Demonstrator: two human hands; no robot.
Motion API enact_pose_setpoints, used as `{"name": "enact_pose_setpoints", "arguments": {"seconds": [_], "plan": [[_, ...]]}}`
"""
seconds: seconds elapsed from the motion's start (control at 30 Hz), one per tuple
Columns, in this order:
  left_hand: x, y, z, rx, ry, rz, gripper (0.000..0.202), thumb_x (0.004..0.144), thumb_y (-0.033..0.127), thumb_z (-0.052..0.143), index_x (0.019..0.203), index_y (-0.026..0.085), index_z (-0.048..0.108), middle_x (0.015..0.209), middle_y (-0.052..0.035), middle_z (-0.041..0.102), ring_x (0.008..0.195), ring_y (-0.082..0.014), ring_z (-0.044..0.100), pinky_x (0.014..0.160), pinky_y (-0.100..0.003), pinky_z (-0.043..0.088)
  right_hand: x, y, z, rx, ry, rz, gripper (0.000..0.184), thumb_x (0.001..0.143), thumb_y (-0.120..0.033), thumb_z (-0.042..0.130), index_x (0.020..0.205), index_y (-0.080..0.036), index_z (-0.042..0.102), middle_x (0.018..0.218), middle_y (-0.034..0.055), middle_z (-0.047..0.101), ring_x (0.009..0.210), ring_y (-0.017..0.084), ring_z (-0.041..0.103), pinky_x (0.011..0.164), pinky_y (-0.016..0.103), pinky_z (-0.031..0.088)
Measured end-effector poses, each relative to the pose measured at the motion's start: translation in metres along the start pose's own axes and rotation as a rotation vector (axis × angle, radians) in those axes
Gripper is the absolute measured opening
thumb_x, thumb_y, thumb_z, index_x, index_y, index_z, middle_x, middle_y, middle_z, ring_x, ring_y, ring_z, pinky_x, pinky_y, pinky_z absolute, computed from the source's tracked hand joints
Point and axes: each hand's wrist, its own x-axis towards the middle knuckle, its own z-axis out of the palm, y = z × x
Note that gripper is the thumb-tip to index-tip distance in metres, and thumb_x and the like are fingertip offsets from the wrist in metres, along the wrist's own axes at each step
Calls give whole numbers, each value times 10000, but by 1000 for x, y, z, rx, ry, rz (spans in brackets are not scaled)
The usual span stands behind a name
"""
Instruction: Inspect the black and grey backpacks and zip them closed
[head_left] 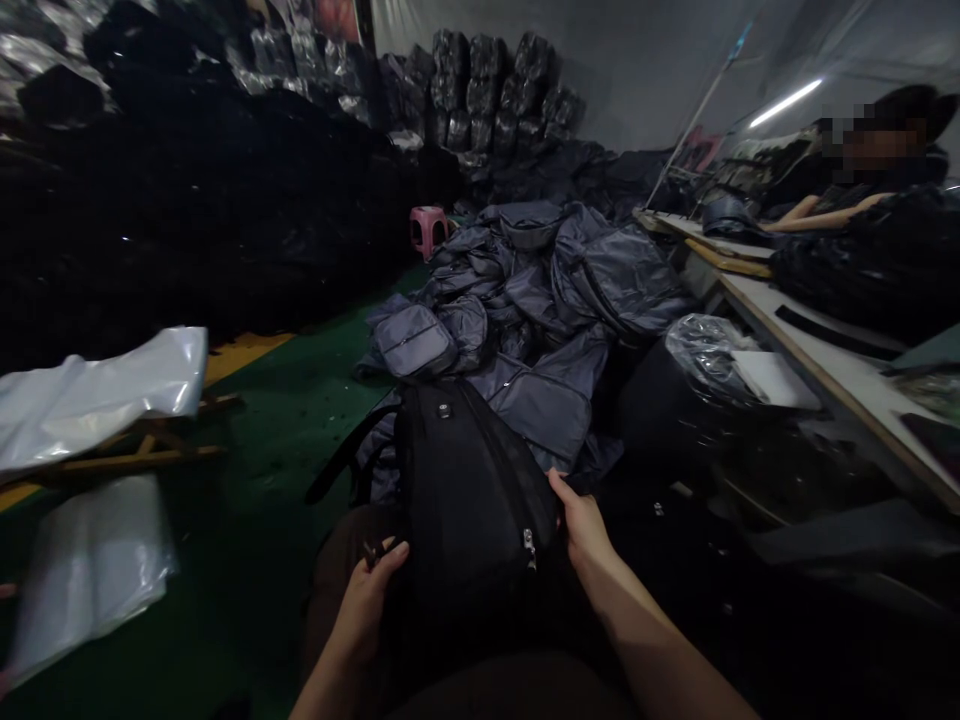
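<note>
A black backpack (469, 490) lies across my lap, with a small badge near its far end and a metal zipper pull (529, 545) on its right side. My right hand (589, 530) grips the backpack's right edge, thumb on top and the other fingers hidden beneath. At the left side of the bag, my left hand (371, 590) is closed, with a small dark pointed object (369, 552) sticking out of it; its exact kind is too dark to tell. Beyond the bag's far end spreads a heap of grey fabric bags (517, 290).
Dark goods pile up on the left (187, 220). Plastic sheets (105, 395) lie on a low wooden stand (150, 450). A pink stool (429, 232) stands behind. Along the right runs a worktable (825, 355), where another person (862, 205) sits.
</note>
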Motion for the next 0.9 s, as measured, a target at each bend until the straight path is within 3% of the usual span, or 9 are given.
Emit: {"name": "enact_pose_setpoints", "arguments": {"seconds": [0.1,0.33,0.7,0.8,0.9], "plan": [[-4,-4,-1,-34,21,-1,338,666,288,709,973,161,650,907,-46,722,915,-222,658,782,-266,513,3,3,-3,-27,22,5,352,576,-473,778,680,-163,646,374,-55,479,321,90,396,329,211,247],[-8,1,3,-54,69,12,350,613,236,734,938,132,658,804,-67,720,851,-261,672,768,-333,530,7,6,-2,-23,9,17,365,553,-483,781,658,-160,646,386,-56,491,322,85,393,331,218,250],[-8,3,6,-44,23,-4,327,673,260,703,977,152,651,869,-66,722,852,-230,673,769,-298,524,7,9,-2,21,-47,47,433,606,-476,758,885,-153,686,661,25,688,544,184,614,500,284,463],[-6,1,7,-59,4,-9,333,685,274,698,994,163,643,895,-57,720,856,-217,672,740,-271,522,-3,5,0,58,-165,157,448,667,-528,695,920,-158,689,777,66,711,668,218,656,553,303,492],[0,2,6,-71,-8,3,322,690,278,693,990,173,645,902,-49,721,843,-208,673,725,-264,521,-21,5,6,84,-414,380,534,732,-637,560,936,-162,691,792,89,709,740,237,665,594,325,505]]}}
